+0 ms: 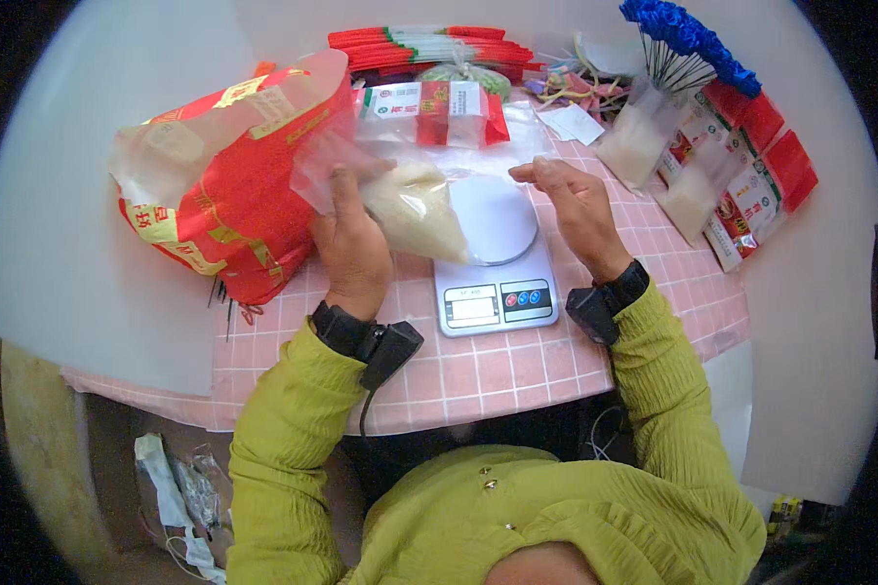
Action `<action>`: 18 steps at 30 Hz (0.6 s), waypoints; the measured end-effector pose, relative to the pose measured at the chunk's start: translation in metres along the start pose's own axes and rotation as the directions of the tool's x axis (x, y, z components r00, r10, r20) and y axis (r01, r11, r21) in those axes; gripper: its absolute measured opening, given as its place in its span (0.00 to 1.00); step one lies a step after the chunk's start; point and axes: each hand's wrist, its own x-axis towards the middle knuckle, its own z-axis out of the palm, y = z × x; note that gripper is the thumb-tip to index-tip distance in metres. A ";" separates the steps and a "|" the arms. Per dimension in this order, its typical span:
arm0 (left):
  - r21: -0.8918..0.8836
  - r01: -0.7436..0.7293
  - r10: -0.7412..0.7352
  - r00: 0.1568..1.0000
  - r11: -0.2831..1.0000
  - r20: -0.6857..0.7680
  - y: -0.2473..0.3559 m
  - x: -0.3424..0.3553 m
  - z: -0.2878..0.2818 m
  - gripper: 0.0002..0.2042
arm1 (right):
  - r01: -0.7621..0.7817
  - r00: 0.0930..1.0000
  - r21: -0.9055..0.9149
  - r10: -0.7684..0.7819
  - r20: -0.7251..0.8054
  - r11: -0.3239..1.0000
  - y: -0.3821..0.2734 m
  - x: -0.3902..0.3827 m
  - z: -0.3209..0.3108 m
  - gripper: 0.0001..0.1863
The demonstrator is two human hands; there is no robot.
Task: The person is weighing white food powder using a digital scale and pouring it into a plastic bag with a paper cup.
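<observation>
A pink bench (498, 375) was under the left fingers (342, 192) and right fingers (548, 176), a red sack (249, 185) left of both, a white scale (505, 234) mostly between; the left ones held a clear bag of pale grains (421, 213), the right curled loosely, a bit apart

The grain (421, 216) is cream, the tablecloth (498, 382) white-gridded pink.
</observation>
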 end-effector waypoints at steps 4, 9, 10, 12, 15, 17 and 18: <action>0.084 -0.135 0.133 0.991 0.987 0.021 0.001 -0.005 -0.002 0.25 | 0.171 0.985 -0.183 -0.170 0.017 0.968 -0.001 -0.001 0.003 0.16; -0.062 -0.125 0.125 0.992 0.990 -0.005 -0.008 -0.006 0.007 0.23 | 0.296 0.954 -0.265 -0.299 0.030 0.918 -0.005 -0.003 0.001 0.14; -0.110 -0.135 0.134 0.991 0.985 -0.025 -0.007 -0.008 0.009 0.23 | 0.313 0.948 -0.259 -0.318 0.023 0.914 -0.007 -0.004 0.001 0.14; -0.155 -0.145 0.140 0.989 0.977 -0.044 -0.006 -0.009 0.011 0.22 | 0.327 0.942 -0.252 -0.334 0.013 0.911 -0.008 -0.004 0.001 0.14; -0.181 -0.146 0.142 0.989 0.973 -0.032 -0.006 -0.008 0.010 0.22 | 0.333 0.938 -0.263 -0.346 -0.001 0.905 -0.011 -0.005 0.000 0.14; -0.157 -0.162 0.158 0.987 0.974 -0.037 -0.006 -0.007 0.009 0.23 | 0.346 0.933 -0.299 -0.360 0.009 0.889 -0.012 -0.006 0.000 0.14; -0.155 -0.162 0.158 0.987 0.974 -0.037 -0.005 -0.007 0.009 0.23 | 0.346 0.933 -0.297 -0.360 0.008 0.890 -0.012 -0.007 0.000 0.14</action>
